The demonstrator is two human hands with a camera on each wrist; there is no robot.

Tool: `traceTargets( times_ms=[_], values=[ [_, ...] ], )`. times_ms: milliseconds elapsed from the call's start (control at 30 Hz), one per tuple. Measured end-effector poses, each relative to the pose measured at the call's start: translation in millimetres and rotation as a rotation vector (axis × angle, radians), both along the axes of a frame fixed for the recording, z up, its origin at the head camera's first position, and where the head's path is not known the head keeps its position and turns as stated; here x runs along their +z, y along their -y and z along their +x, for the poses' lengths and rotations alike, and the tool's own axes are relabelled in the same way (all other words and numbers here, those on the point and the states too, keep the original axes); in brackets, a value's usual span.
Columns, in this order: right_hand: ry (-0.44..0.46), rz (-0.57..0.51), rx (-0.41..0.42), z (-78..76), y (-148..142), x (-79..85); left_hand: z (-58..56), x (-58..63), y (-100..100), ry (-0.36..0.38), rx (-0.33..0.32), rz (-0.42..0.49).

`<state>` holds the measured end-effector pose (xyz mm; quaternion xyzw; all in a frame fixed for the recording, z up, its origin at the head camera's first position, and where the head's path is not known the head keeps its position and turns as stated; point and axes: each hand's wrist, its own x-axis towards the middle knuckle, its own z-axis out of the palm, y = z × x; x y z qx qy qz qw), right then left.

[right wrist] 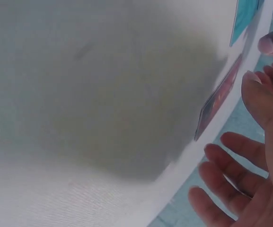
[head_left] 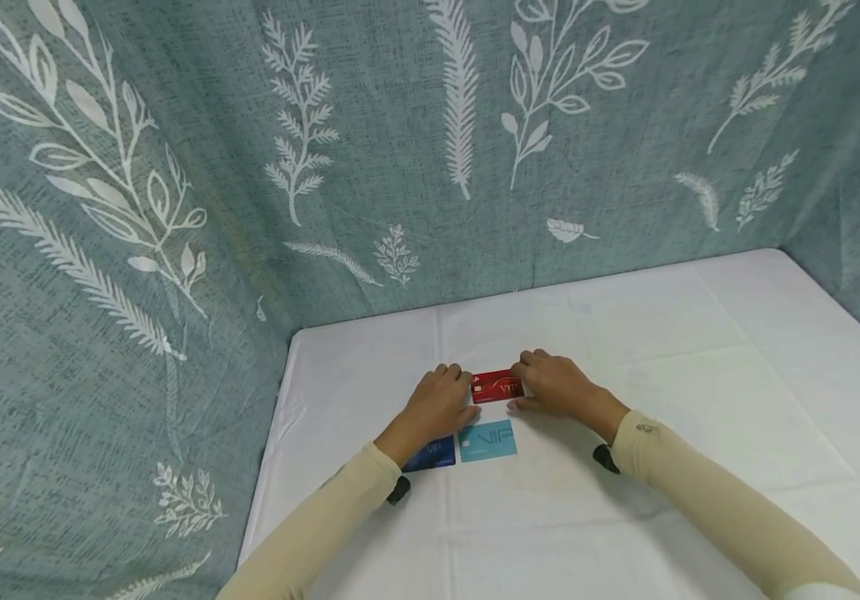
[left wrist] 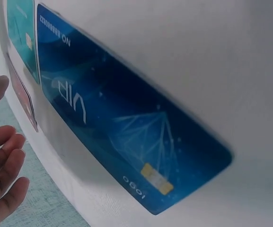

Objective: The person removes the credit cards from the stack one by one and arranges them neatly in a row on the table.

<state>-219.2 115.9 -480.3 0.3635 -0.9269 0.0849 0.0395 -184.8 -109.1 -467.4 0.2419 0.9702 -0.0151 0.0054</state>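
A red VIP card (head_left: pixel 497 387) lies on the white table between my two hands. My left hand (head_left: pixel 436 402) is at the card's left end, fingertips close to its edge and thumb lower down. My right hand (head_left: pixel 553 383) is at the other end, its fingers overlapping the top right corner in the head view. In the right wrist view, the thumb (right wrist: pixel 255 90) and fingers are spread apart beside the red card (right wrist: pixel 219 99). Below the red card lies a light blue VIP card (head_left: pixel 487 441). A dark blue VIP card (left wrist: pixel 122 109) sits beside it, partly hidden by my left forearm in the head view.
A white cloth covers the table (head_left: pixel 625 517). Green-grey curtains (head_left: pixel 370 150) with white leaf prints hang behind the table's far edge and along its left side. Dark wrist devices (head_left: pixel 606 458) show under both forearms.
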Motion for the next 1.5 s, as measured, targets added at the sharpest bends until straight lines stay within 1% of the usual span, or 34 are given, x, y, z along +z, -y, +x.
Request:
traceTargets(
  times_ms=[133, 267, 500, 700, 1000, 1267, 1500],
  values=[
    [0.007, 0.014, -0.007, -4.8, 2, 0.2, -4.9, -2.3, -1, 0.028, 0.023, 0.001],
    [-0.005, 0.035, -0.008, -9.9, 3, -1.4, -9.1, -3.9, -2, 0.044, 0.028, -0.001],
    [0.010, 0.048, -0.011, -16.6, 5, -7.3, -15.0, -7.9, -2, 0.047, 0.009, -0.022],
    [0.003, 0.068, -0.015, -20.2, 8, -10.3, -19.1, -9.4, -3, 0.087, 0.009, 0.011],
    [0.022, 0.086, -0.025, -23.3, 9, -11.7, -21.5, -11.3, -5, 0.108, 0.009, 0.026],
    [0.024, 0.050, -0.025, -23.6, 9, -15.7, -25.6, -13.9, -4, 0.114, -0.009, 0.029],
    [0.015, 0.037, -0.022, -22.9, 9, -18.1, -26.7, -13.6, -5, 0.131, 0.003, 0.048]
  ],
)
